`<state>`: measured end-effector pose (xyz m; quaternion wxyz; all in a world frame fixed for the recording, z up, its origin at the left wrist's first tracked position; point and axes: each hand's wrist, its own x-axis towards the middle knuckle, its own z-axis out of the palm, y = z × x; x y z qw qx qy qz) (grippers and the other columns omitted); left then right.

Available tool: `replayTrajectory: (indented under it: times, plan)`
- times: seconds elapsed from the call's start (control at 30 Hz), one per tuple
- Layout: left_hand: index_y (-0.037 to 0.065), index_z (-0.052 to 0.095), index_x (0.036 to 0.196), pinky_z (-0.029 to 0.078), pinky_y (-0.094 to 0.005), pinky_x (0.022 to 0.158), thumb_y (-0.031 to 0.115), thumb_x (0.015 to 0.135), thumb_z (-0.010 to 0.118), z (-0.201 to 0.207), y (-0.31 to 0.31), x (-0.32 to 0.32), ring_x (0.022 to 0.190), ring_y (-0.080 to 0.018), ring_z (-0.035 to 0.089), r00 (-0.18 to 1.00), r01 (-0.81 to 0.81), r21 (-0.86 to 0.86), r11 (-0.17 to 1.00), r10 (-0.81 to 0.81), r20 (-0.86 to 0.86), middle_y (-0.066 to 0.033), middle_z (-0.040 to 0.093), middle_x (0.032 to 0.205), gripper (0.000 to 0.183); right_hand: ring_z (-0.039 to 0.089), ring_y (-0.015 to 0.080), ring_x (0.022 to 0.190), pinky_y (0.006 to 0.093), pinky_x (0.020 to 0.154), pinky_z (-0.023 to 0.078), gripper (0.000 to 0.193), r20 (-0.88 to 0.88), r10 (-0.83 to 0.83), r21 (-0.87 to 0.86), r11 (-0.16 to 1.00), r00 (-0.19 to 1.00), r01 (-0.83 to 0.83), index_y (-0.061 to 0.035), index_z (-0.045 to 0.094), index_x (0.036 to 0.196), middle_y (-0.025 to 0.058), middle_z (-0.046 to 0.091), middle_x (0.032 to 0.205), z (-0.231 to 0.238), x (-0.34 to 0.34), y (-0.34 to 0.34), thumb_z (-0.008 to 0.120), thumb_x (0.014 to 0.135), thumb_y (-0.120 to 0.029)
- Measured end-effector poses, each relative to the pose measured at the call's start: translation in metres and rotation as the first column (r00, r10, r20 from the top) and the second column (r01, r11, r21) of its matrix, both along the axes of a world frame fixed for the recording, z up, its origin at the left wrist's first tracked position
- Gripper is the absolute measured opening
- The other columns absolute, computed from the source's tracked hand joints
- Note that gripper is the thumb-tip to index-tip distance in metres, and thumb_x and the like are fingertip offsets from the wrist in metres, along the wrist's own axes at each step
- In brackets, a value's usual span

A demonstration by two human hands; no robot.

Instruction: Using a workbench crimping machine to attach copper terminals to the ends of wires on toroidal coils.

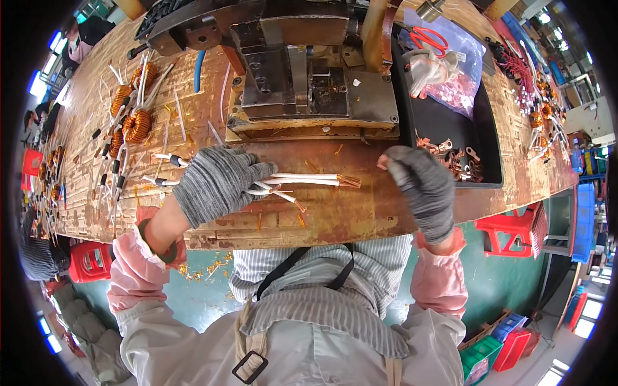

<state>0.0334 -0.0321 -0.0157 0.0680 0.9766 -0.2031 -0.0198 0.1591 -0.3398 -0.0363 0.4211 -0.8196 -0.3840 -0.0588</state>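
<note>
My left hand (222, 183), in a grey striped knit glove, is closed around a bundle of white wires (309, 179). Their stripped copper strands (348, 182) point to the right, and one shorter wire end angles down toward the bench's front edge. My right hand (421, 186), gloved alike, pinches a small copper cable lug (383, 161), mostly covered by the fingers. It hovers right of the bare strands, apart from them. Close by, several loose copper lugs (468, 166) lie in a black tray (500, 157).
A heavy metal press (315, 96) stands just beyond my hands. Copper-wound ring coils (136, 125) with white leads lie at left, more coils (537, 121) at far right. The tray also holds a plastic bag (460, 93) and red-handled scissors (428, 40). Red stools (508, 230) stand below the bench.
</note>
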Motion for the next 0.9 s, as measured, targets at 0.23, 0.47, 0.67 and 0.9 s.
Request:
replayTrajectory:
  times: [0.23,0.47,0.67,0.9]
  plan:
    - [0.010,0.066,0.103,0.049,-0.0397,0.066,0.029,0.077,0.063,0.000,-0.002,0.001,0.077,-0.0289,0.061,1.000,-0.017,0.003,1.000,0.017,-0.025,-0.0078,0.061,0.083,0.033,0.062,0.0309,0.071,0.0386,0.061,0.051,0.016,0.051,0.003,-0.142,0.990,0.999,0.004,-0.0085,0.064,0.098,0.0107,0.063,0.083,-0.020,-0.009,0.008,0.065,0.083,-0.015]
    - [0.012,0.065,0.108,0.049,-0.0401,0.066,0.033,0.084,0.058,0.006,-0.004,0.001,0.080,-0.0283,0.062,0.998,-0.011,0.048,0.999,0.014,-0.057,-0.0080,0.062,0.085,0.033,0.061,0.0317,0.076,0.0395,0.066,0.050,0.018,0.023,0.066,-0.169,0.984,0.998,-0.061,-0.0060,0.063,0.100,0.0130,0.062,0.087,-0.013,-0.016,0.011,0.062,0.084,-0.014]
    - [0.012,0.065,0.108,0.050,-0.0400,0.067,0.033,0.082,0.059,0.006,-0.004,0.002,0.080,-0.0281,0.062,0.999,-0.003,0.039,0.999,0.005,-0.049,-0.0075,0.062,0.086,0.034,0.062,0.0329,0.080,0.0393,0.069,0.051,0.017,-0.028,0.082,-0.135,0.987,0.996,-0.085,-0.0031,0.063,0.099,0.0148,0.062,0.088,-0.015,-0.020,0.011,0.061,0.085,-0.012]
    - [0.011,0.066,0.106,0.049,-0.0400,0.068,0.032,0.082,0.060,0.005,-0.004,0.002,0.080,-0.0278,0.062,0.999,-0.005,0.028,1.000,0.006,-0.044,-0.0073,0.061,0.083,0.033,0.062,0.0332,0.081,0.0375,0.072,0.051,0.018,-0.100,0.131,-0.071,0.988,0.986,-0.138,-0.0002,0.063,0.099,0.0164,0.063,0.091,-0.020,-0.018,0.011,0.062,0.085,-0.012]
